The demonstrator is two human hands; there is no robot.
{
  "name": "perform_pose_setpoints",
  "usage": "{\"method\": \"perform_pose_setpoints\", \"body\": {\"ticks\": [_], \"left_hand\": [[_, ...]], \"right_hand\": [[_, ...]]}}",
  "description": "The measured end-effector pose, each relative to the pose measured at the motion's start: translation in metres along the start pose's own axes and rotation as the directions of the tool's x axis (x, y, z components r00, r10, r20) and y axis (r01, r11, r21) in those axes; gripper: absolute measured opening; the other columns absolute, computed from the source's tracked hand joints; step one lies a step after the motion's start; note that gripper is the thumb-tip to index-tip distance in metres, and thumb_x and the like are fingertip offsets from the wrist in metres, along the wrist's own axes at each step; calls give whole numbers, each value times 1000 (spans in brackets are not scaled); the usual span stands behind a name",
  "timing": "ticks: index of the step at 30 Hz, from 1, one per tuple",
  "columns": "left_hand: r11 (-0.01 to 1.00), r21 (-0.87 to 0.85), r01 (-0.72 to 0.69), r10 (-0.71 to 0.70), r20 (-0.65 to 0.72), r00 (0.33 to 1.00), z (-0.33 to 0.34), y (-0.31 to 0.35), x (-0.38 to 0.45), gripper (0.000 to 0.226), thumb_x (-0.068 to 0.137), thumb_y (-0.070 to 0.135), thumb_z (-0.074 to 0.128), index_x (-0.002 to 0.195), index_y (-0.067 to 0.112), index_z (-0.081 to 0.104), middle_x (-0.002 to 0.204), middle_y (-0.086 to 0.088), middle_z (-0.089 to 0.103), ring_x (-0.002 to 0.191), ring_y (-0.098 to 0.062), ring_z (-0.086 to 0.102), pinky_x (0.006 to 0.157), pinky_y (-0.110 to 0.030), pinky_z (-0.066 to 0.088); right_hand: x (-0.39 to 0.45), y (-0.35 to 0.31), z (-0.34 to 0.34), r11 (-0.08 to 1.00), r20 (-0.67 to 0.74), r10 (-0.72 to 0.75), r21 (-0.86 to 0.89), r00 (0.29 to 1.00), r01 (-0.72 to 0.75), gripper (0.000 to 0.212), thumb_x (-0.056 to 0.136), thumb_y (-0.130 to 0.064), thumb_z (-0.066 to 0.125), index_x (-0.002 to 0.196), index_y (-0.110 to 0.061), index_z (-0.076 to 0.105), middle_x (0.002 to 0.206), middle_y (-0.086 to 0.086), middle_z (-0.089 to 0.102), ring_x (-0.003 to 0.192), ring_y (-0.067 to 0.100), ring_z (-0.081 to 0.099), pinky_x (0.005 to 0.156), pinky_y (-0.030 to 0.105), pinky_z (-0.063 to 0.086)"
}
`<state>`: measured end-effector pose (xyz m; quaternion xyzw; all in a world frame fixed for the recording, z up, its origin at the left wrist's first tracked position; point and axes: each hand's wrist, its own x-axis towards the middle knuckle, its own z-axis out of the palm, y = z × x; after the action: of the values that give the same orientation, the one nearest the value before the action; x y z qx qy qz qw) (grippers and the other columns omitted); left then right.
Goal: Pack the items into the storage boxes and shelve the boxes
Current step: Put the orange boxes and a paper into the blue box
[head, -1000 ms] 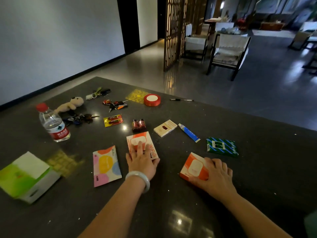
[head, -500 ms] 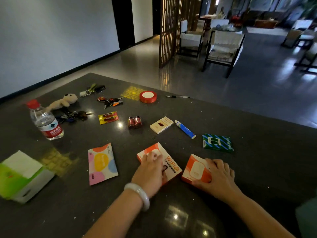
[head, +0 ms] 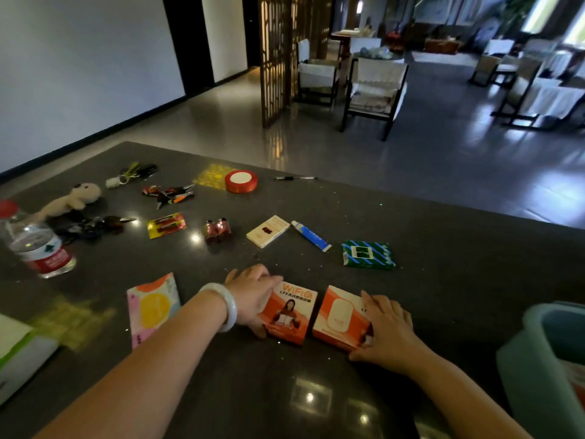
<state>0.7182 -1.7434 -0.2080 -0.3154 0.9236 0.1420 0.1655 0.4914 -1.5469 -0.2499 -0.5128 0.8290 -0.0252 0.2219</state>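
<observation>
Two orange WiFi device boxes lie side by side on the dark table near its front. My left hand grips the left orange box by its left edge. The right orange box, printed with a white device, is held at its right edge by my right hand. A teal storage bin stands at the right edge of the view, only partly visible. Loose items lie further back: a green striped packet, a blue tube, a cream card box.
A colourful pouch, a green-and-white box and a water bottle sit on the left. Farther back are a plush toy, keys, batteries, a red tape roll and a pen. Chairs stand beyond the table.
My left hand has slid its orange box rightward and turned it, so it now lies next to the box under my right hand. The teal bin has come into view at right.
</observation>
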Motion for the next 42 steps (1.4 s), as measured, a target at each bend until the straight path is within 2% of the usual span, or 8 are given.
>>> {"method": "perform_pose_setpoints", "body": {"ticks": [3, 8, 15, 21, 23, 30, 36, 42], "left_hand": [[992, -124, 35, -40, -38, 998, 11, 6, -6, 105, 61, 56, 76, 146, 42, 17, 136, 13, 21, 123, -14, 28, 103, -40, 37], [959, -278, 57, -105, -161, 981, 13, 31, -16, 112, 57, 67, 74, 147, 37, 16, 131, 12, 16, 124, -11, 21, 107, -38, 37], [951, -306, -48, -63, -344, 937, -20, 118, -33, 115, 55, 75, 70, 148, 38, 11, 128, 13, 12, 122, -10, 18, 105, -37, 35], [951, -243, -192, 67, -441, 895, -37, 225, -31, 121, 48, 86, 60, 146, 41, 7, 131, 16, 10, 119, -5, 15, 106, -38, 32], [946, -216, -240, 118, -459, 881, -35, 264, -26, 119, 48, 86, 61, 144, 43, 6, 130, 16, 11, 120, -6, 16, 106, -38, 31], [930, -153, -335, 239, -442, 865, -19, 375, -11, 115, 52, 80, 66, 144, 41, 9, 123, 17, 13, 115, -4, 17, 103, -34, 31], [935, -108, -338, 269, -407, 873, -2, 427, 0, 113, 54, 77, 68, 143, 40, 9, 124, 17, 13, 113, -3, 16, 100, -32, 30], [965, -92, -244, 198, -349, 916, 17, 445, 0, 114, 56, 77, 67, 146, 32, 12, 129, 17, 12, 124, -11, 20, 104, -34, 31]], "right_hand": [[-8, 2, -7, 998, -76, 32, 49, 997, -29, 125, 58, -66, 72, 151, -27, -1, 152, -3, 8, 141, 22, 8, 116, 46, 8], [-31, 17, -44, 990, -284, 53, 138, 957, -14, 118, 51, -76, 62, 147, -30, 12, 141, -8, 17, 131, 19, 18, 112, 42, 18], [-82, 63, -106, 990, -507, 67, 142, 859, 6, 106, 52, -78, 62, 137, -36, 16, 132, -10, 21, 123, 18, 23, 105, 43, 26], [-142, 158, -139, 976, -665, 215, 154, 715, -151, 105, 53, -79, 62, 136, -35, 17, 132, -6, 23, 122, 24, 21, 104, 50, 27], [-162, 200, -144, 966, -674, 259, 173, 692, -193, 107, 51, -83, 57, 137, -33, 18, 132, -5, 23, 122, 22, 19, 104, 52, 25], [-201, 308, -128, 922, -674, 381, 233, 632, -308, 108, 58, -71, 70, 142, -30, 19, 145, 2, 22, 131, 29, 18, 106, 56, 22], [-197, 339, -116, 931, -654, 364, 247, 663, -268, 107, 67, -72, 63, 149, -29, 10, 148, -4, 17, 131, 19, 10, 108, 51, 19], [-181, 338, -117, 944, -665, 323, 283, 674, -173, 103, 71, -71, 61, 148, -28, 10, 153, 3, 22, 139, 27, 14, 112, 51, 12]]}}
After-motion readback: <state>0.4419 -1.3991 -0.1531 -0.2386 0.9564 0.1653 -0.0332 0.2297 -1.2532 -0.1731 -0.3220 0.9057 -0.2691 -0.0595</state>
